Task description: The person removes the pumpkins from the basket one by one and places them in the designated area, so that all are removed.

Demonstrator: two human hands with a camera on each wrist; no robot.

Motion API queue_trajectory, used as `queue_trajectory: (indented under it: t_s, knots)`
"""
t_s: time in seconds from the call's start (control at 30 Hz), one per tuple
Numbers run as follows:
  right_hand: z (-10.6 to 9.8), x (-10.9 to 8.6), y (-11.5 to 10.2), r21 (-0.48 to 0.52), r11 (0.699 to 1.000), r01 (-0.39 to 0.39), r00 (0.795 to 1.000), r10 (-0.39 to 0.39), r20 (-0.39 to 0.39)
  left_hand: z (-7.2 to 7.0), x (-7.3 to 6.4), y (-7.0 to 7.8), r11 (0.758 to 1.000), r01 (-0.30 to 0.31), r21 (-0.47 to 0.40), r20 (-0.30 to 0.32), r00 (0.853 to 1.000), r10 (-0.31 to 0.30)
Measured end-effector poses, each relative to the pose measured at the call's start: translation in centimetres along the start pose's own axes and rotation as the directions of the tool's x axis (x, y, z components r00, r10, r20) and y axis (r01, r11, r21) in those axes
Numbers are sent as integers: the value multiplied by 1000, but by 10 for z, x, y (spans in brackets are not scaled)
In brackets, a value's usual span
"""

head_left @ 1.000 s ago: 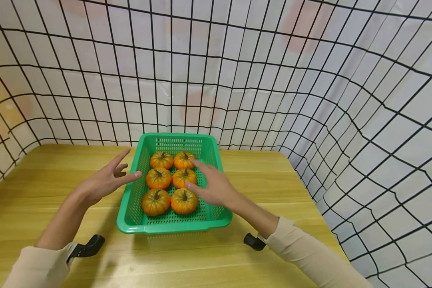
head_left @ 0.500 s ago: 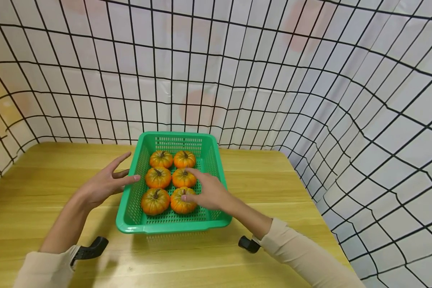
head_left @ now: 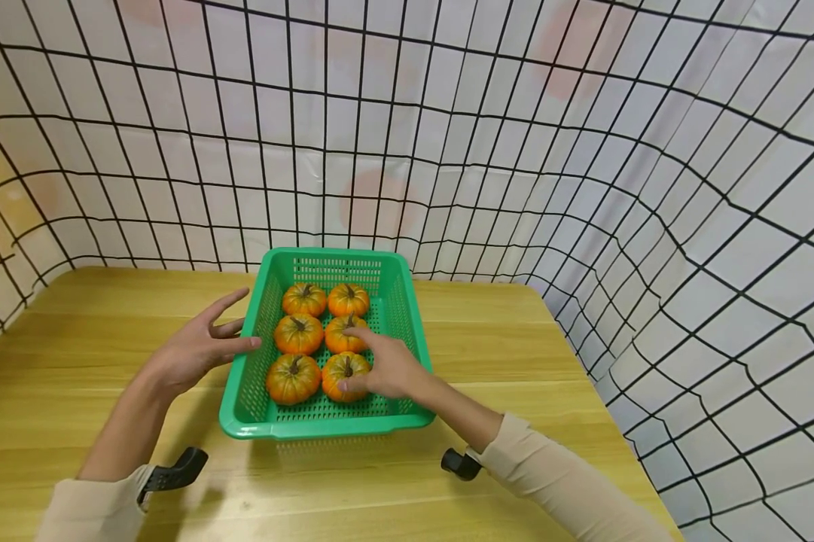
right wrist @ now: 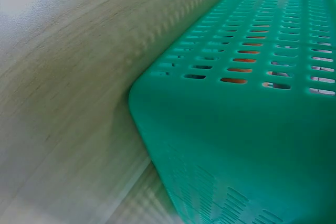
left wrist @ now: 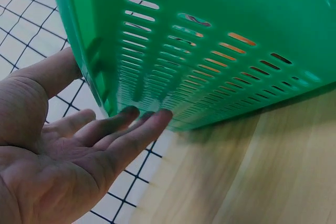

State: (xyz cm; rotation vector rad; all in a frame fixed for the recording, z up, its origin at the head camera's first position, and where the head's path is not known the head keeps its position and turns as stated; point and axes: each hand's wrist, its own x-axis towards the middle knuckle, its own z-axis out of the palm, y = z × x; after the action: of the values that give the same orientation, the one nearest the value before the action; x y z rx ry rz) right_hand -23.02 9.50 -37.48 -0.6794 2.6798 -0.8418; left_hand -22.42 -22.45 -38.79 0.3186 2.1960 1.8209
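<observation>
Several small orange pumpkins sit in two columns in a green plastic basket (head_left: 325, 431) in the head view. My right hand (head_left: 394, 367) reaches over the right wall, thumb and forefinger spread apart. Its thumb overlaps the front right pumpkin (head_left: 339, 366), and its forefinger overlaps the middle right pumpkin (head_left: 339, 340). My left hand (head_left: 193, 350) is at the left rim, thumb over it. In the left wrist view, its loosely extended fingers (left wrist: 134, 137) lie outside the slotted wall (left wrist: 252, 3). The right wrist view shows the basket's outside (right wrist: 226, 124), without the hand.
The basket stands on a wooden table (head_left: 508, 339). White sheeting with a black grid (head_left: 352, 113) rises behind the table and along its right side. A black wrist mount (head_left: 176, 470) is at the left cuff, another black mount (head_left: 461, 464) at the right.
My right hand has come nearer to me, from the back right and middle right pumpkins to over the front right one. My left thumb has shifted slightly toward me along the rim.
</observation>
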Motion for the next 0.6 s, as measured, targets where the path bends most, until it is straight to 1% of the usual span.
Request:
queue_trajectory:
  t_s: [0.27,0.6]
  knots:
    - [3,1,2,-2,1000,4,1000,-4,-1,1,2,-5,996,-8,-90,-5,1000,8]
    - [6,3,4,7,1000,-9,1000,9,-5,1,2,-10,992,-37,-120,-24,999,34]
